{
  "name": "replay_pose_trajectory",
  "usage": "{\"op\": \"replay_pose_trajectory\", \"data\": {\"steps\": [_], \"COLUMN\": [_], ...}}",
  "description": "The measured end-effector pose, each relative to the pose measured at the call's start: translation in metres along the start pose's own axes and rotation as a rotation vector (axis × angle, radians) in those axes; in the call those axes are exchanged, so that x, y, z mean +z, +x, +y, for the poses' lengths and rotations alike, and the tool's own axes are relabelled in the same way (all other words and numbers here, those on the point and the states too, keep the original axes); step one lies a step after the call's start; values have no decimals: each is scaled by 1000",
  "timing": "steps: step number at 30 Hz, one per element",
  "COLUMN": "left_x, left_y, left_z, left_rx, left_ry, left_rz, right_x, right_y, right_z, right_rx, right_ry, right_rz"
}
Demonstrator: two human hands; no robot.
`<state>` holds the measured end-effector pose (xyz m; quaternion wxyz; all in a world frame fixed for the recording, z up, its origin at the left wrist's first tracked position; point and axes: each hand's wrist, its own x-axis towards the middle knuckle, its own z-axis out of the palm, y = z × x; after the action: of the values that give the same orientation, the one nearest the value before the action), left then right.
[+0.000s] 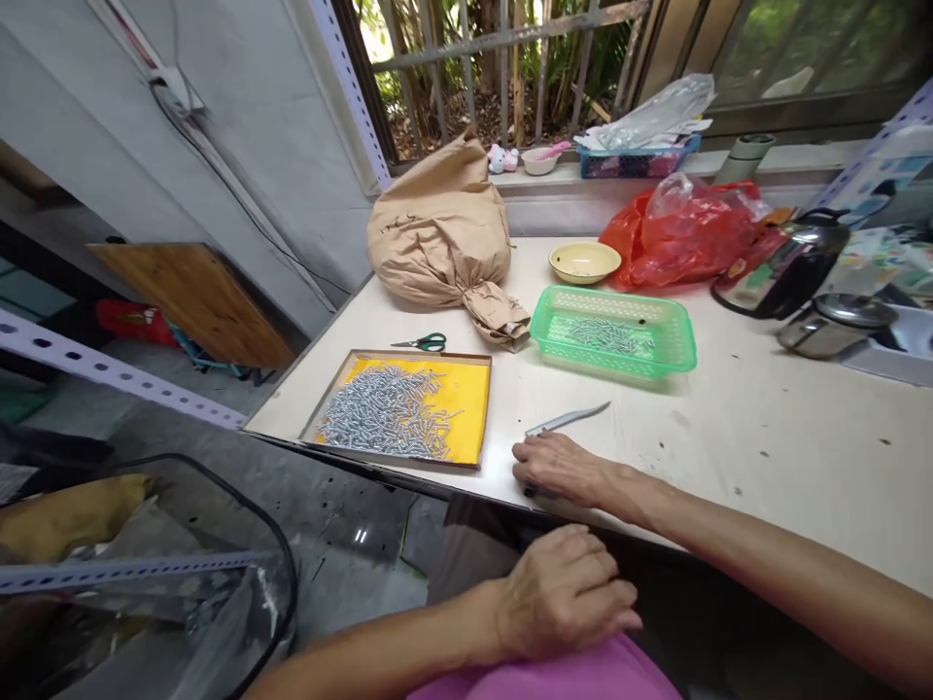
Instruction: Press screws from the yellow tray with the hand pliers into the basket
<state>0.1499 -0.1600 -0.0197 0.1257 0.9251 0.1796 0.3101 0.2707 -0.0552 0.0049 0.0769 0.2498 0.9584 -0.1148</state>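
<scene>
- Cream tabletop (802, 457) filling my feed.
- Brown paper bag (437, 224) slumped at the back, presumably kept out of the hands' way.
- Green basket (612, 363) and yellow-floored tray (472, 394); walls probably stop strays rolling.
- Left hand (565, 593) by the pink clothing (575, 673), fingers loosely curled; its palm's hidden from me.
- Right hand (561, 467) at the table edge, curled above a dark bit (530, 491); can't tell if it's clamped.
- Grey tool (575, 417) beyond those fingers, lying crosswise, tip pointing right, slightly away.
- Metal pieces (379, 408), jumbled every which way.
</scene>
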Motion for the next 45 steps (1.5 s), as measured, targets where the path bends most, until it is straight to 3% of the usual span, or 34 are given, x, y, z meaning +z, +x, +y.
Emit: {"op": "replay_pose_trajectory", "data": {"steps": [2, 5, 8, 11, 13, 16, 18, 20, 23, 26, 28, 30, 39, 45], "left_x": [-27, -68, -95, -100, -97, -92, -92, -93, -93, -85, -77, -69, -49, -42], "left_y": [-10, -22, -30, -33, -33, -32, -31, -28, -18, -3, 6, 13, 25, 27], "left_z": [-11, -52, -101, -136, -149, -161, -166, -167, -154, -128, -110, -98, -95, -93], "left_rx": [-113, -491, -753, -815, -810, -755, -712, -698, -791, -1067, -1250, -1355, -1479, -1477], "left_ry": [83, 293, 462, 539, 570, 596, 591, 546, 320, -168, -496, -683, -777, -694], "left_rz": [90, 163, 93, -101, -233, -357, -381, -343, -166, -44, -44, -52, -208, -246], "right_x": [11, 22, 12, -22, -46, -60, -51, -31, 2, 27, 37, 42, 38, 45], "right_y": [4, 8, 6, -4, -13, -28, -37, -45, -57, -67, -71, -73, -73, -73], "right_z": [1, 3, 13, 44, 72, 100, 96, 75, 33, 4, -3, -3, -5, -4], "right_rx": [-16, 45, 147, 311, 543, 807, 799, 694, 567, 590, 630, 660, 706, 691], "right_ry": [14, 58, 122, 123, -4, -154, -125, -17, 159, 251, 275, 276, 202, 164], "right_rz": [18, 81, 289, 597, 680, 535, 449, 448, 447, 354, 309, 292, 230, 279]}}
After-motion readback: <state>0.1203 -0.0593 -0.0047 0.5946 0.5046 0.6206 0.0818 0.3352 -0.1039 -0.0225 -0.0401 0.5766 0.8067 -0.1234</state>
